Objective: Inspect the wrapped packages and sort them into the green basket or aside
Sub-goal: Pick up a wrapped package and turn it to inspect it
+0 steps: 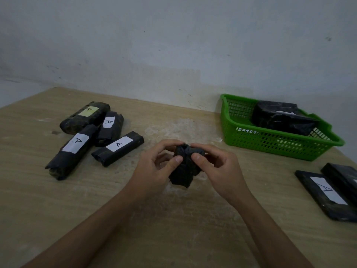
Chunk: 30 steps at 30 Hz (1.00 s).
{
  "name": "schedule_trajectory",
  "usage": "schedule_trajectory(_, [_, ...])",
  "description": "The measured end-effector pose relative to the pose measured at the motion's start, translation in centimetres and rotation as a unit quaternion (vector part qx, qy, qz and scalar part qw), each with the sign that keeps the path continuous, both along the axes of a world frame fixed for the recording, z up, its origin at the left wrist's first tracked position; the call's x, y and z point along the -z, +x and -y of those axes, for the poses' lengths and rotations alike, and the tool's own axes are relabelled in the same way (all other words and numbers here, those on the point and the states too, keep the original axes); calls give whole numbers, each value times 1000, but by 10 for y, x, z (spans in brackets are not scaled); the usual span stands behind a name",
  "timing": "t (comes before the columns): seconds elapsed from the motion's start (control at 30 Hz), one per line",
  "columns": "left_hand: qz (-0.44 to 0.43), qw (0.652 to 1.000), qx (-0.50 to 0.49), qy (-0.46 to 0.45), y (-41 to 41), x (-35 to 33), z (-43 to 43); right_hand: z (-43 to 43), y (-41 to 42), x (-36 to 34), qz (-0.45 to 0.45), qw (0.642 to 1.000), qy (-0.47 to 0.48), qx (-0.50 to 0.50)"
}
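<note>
Both hands hold one small black wrapped package [185, 169] above the middle of the table. My left hand [154, 167] grips its left side, thumb on the front. My right hand [218, 167] pinches its upper right side. No label shows on this package. The green basket [274, 144] stands at the right rear and holds black wrapped packages [282, 117]. Several black packages with white "A" labels [92, 132] lie in a cluster at the left. Two flat black packages [328, 192], one labelled "A", lie at the right edge.
The wooden table [173, 229] runs up to a pale wall behind. Bare tabletop lies in front of my hands and between the left cluster and the basket.
</note>
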<state>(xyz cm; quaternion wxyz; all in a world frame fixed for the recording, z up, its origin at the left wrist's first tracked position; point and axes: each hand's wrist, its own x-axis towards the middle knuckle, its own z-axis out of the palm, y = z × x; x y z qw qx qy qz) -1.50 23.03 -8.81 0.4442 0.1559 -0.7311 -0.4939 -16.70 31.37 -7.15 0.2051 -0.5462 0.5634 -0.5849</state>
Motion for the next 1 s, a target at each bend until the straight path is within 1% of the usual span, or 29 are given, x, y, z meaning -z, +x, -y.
schedule_trajectory(0.17, [16,1000,7,11,0,1,-3,4,1,6,4,1000,0,15])
schedule_trajectory(0.27, [28,999,-20,1,0,0,-2,2,5,5,-15,1000,-8,20])
schedule_trajectory(0.37, [16,999,-31,15,-2,0,-3,0,9,4,-33,999,-9,17])
schedule_trajectory(0.47, [-3,999,-25,42,-2,1,-2,-1,9,3,-65,998,-7,-8])
schedule_trajectory(0.53, [-3,999,-17,37,-2,2,-2,0,8,3,-67,998,-6,-1])
schedule_trajectory(0.63, [4,1000,-11,20,-2,2,-3,1,6,2,-78,996,-36,18])
schedule_trajectory(0.7, [-8,999,2,32,-3,0,-4,0,6,1,-102,992,-72,25])
schedule_trajectory(0.77, [-18,997,-1,76,-2,0,-1,-2,5,-1,-115,988,-105,20])
schedule_trajectory(0.83, [3,987,-21,159,-3,2,4,-3,5,-3,-128,982,-137,4])
schedule_trajectory(0.87, [26,976,-23,217,-4,1,5,-4,5,-4,-141,978,-151,-2])
schedule_trajectory(0.93, [76,939,21,335,-5,-1,5,-3,7,-3,-174,971,-164,-14])
schedule_trajectory(0.97, [91,921,53,375,-5,-2,4,-2,8,-2,-187,968,-163,-27])
schedule_trajectory(1.0, [96,910,78,396,-4,-4,2,-2,9,-1,-199,967,-156,-45])
